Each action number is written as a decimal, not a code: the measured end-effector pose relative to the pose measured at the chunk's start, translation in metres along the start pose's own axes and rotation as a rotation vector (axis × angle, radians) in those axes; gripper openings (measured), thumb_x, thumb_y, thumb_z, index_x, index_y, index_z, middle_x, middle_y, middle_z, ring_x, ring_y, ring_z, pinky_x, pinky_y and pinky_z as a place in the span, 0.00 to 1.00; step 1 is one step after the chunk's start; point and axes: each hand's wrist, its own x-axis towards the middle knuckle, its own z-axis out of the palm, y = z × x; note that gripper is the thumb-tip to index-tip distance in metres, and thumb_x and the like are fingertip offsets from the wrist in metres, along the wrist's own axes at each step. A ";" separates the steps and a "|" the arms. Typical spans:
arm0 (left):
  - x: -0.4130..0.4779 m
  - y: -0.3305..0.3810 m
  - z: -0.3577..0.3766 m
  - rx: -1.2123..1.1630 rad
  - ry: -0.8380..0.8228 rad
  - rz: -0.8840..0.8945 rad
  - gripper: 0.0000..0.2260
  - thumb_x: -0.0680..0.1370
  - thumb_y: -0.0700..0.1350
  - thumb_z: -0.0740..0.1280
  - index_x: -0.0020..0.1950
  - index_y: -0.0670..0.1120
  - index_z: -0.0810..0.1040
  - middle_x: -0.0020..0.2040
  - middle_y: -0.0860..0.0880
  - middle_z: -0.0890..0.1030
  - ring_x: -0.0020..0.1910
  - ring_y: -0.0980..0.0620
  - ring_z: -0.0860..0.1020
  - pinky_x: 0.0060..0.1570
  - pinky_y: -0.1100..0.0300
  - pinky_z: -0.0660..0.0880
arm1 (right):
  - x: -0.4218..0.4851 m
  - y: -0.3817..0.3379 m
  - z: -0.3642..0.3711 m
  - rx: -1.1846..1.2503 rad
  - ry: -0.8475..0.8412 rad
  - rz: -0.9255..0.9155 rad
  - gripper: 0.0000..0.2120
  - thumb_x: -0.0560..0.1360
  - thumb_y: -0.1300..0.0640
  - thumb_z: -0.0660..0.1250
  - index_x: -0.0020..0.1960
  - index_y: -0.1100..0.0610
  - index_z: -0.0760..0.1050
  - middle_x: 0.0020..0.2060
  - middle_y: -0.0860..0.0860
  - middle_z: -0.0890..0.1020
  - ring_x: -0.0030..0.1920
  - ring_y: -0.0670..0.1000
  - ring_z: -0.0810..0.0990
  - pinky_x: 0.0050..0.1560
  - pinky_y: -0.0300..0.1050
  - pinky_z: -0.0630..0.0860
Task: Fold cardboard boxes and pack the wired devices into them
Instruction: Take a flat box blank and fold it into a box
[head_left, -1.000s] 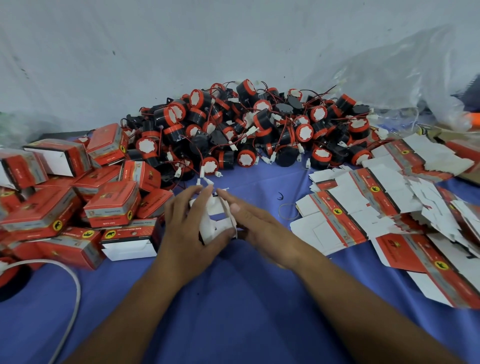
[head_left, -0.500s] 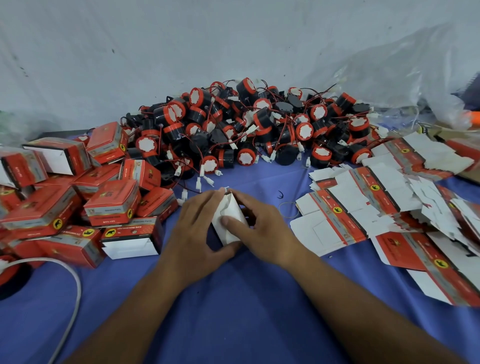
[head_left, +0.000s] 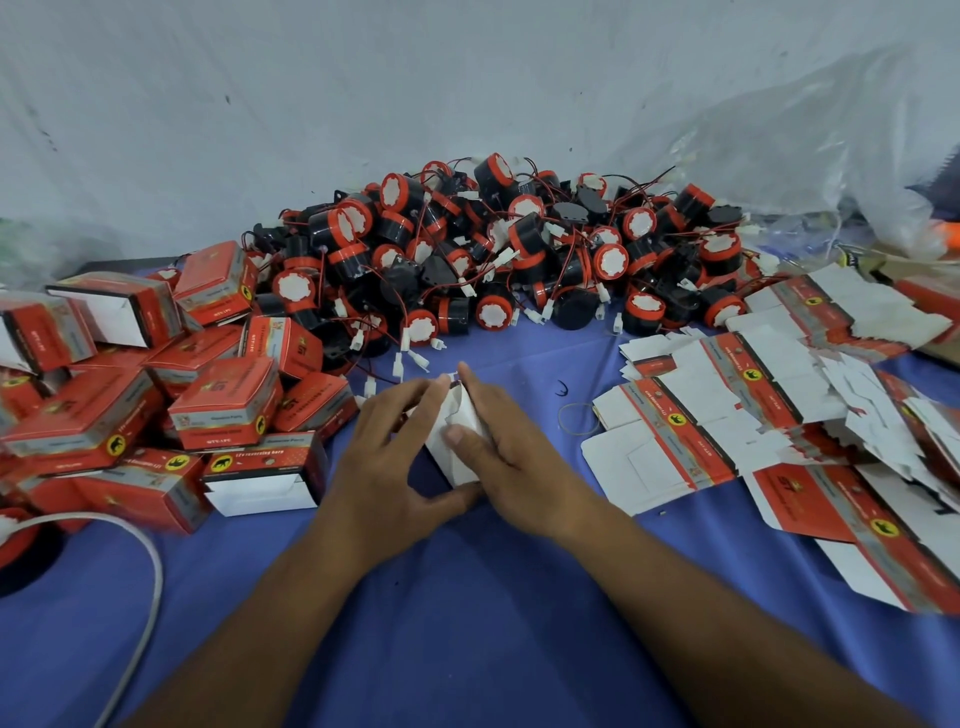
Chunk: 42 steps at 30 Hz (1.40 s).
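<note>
Dozens of folded boxes: heaped at nine o'clock of the hands, red tops up. Two lie with a white end flap showing. What is inside any of them I cannot see from here.
Left hand: fingers and thumb wrapped round the box's nine o'clock side, bracing it, I'd say, against the other hand's push.
Box in work: white inner face up, on the blue desk between both hands. Whether a device sits inside is hidden.
Right hand: clasps the three o'clock side, thumb pressing a flap down.
Wired devices: loose heap at twelve o'clock, within easy reach.
Flat blanks: fanned out at three o'clock, ready to take.
</note>
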 end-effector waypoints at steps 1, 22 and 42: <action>0.000 0.000 0.000 0.009 -0.001 0.008 0.34 0.73 0.56 0.71 0.70 0.34 0.70 0.63 0.37 0.75 0.62 0.43 0.73 0.64 0.55 0.71 | 0.000 0.001 0.001 -0.042 -0.017 -0.016 0.28 0.85 0.54 0.58 0.81 0.54 0.52 0.69 0.52 0.69 0.70 0.51 0.67 0.73 0.52 0.65; -0.007 -0.004 0.004 -0.175 -0.209 -0.207 0.40 0.75 0.55 0.72 0.79 0.44 0.54 0.69 0.58 0.66 0.67 0.68 0.58 0.70 0.54 0.59 | 0.002 0.007 -0.019 -0.217 -0.138 -0.188 0.34 0.76 0.56 0.74 0.77 0.58 0.64 0.72 0.52 0.72 0.72 0.50 0.70 0.72 0.43 0.67; 0.001 -0.017 0.000 0.368 -0.112 -0.069 0.24 0.75 0.57 0.68 0.57 0.37 0.79 0.50 0.40 0.79 0.49 0.38 0.77 0.52 0.46 0.74 | 0.009 0.013 -0.032 -0.709 0.003 -0.168 0.24 0.75 0.50 0.74 0.68 0.56 0.72 0.61 0.52 0.74 0.59 0.53 0.72 0.58 0.47 0.69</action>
